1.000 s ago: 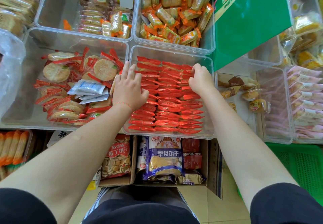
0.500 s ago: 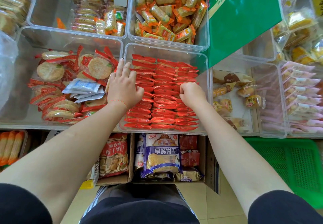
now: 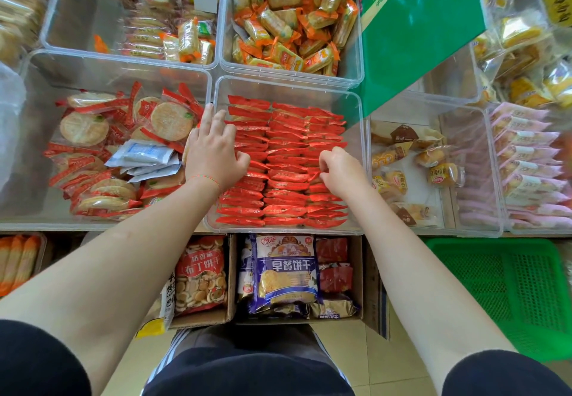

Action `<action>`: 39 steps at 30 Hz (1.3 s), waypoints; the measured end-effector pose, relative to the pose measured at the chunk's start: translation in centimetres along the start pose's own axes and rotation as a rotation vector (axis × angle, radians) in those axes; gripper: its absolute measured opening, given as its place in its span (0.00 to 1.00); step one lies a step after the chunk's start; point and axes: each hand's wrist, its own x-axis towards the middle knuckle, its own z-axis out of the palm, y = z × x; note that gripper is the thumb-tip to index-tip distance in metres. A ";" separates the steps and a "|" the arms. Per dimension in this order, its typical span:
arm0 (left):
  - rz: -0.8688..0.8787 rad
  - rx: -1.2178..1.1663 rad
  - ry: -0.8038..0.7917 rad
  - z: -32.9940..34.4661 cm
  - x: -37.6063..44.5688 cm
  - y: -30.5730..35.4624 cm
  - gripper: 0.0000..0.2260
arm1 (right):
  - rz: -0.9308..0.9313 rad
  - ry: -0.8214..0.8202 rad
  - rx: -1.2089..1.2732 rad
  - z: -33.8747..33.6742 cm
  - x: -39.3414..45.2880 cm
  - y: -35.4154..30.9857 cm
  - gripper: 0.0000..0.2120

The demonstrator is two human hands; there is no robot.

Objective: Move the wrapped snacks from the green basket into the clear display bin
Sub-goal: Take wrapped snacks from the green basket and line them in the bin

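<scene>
The clear display bin [image 3: 356, 98] in the middle holds red wrapped snacks [image 3: 286, 176] packed on edge in three tight rows. My left hand [image 3: 213, 154] lies on the left row by the bin's left wall, fingers fairly straight and pressing on the packets. My right hand [image 3: 342, 171] is over the right row, about halfway along it. Its fingers and thumb are curled onto the ends of a few red packets there. The green basket [image 3: 510, 296] stands low at the right, below the shelf, and no snacks show in its visible part.
Clear bins with other wrapped snacks surround the middle one: round crackers [image 3: 123, 148] left, orange-yellow packets [image 3: 291, 21] behind, small cakes [image 3: 418, 163] and pink packets [image 3: 523, 160] right. A green sign [image 3: 418, 30] leans over the back right corner. Cardboard boxes of biscuit bags [image 3: 284, 275] sit below.
My right hand has slid from the far end of the right row back toward me to its middle. My left hand has stayed on the left row, shifting only slightly.
</scene>
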 end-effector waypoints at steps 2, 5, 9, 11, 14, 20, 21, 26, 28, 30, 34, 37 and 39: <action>0.000 0.001 -0.002 0.0 0.0 0.0 0.21 | 0.017 0.017 -0.002 0.1 -0.3 0.0 0.06; 0.000 0.007 0.000 0.0 0.0 0.0 0.22 | 0.021 0.009 0.037 -0.4 -1.1 0.1 0.05; 0.001 0.009 0.011 0.0 0.0 0.0 0.21 | 0.012 -0.265 0.035 -1.3 -2.4 0.2 0.08; 0.003 0.010 0.011 0.0 0.0 0.0 0.21 | 0.005 -0.272 -0.043 -0.7 -2.7 0.0 0.07; 0.003 0.011 0.013 0.1 0.1 0.0 0.21 | -0.011 -0.131 -0.050 0.4 -2.8 -0.6 0.07; 0.013 0.025 0.020 0.0 0.1 0.0 0.21 | 0.038 -0.202 -0.083 0.8 -3.0 -0.6 0.03; 0.011 0.028 0.019 0.0 0.1 0.0 0.21 | 0.053 -0.192 -0.105 0.8 -3.1 -0.5 0.05; 0.007 0.032 0.015 0.0 0.1 0.1 0.21 | 0.050 -0.108 0.013 -0.1 -3.4 0.0 0.10; 0.010 0.047 0.009 0.0 0.0 0.1 0.22 | 0.055 -0.018 0.072 -0.1 -3.4 0.5 0.09; 0.011 0.056 0.009 0.1 0.0 0.1 0.22 | 0.034 -0.015 0.056 0.3 -3.2 0.7 0.05; 0.010 0.060 0.017 0.1 0.1 0.1 0.21 | -0.006 -0.007 0.042 1.4 -3.1 0.1 0.05; 0.010 0.064 0.011 0.1 0.1 0.1 0.21 | 0.007 0.003 0.062 1.5 -3.1 -0.4 0.06; 0.012 0.072 0.012 0.1 0.0 0.2 0.22 | 0.067 0.028 0.076 1.1 -3.2 0.0 0.07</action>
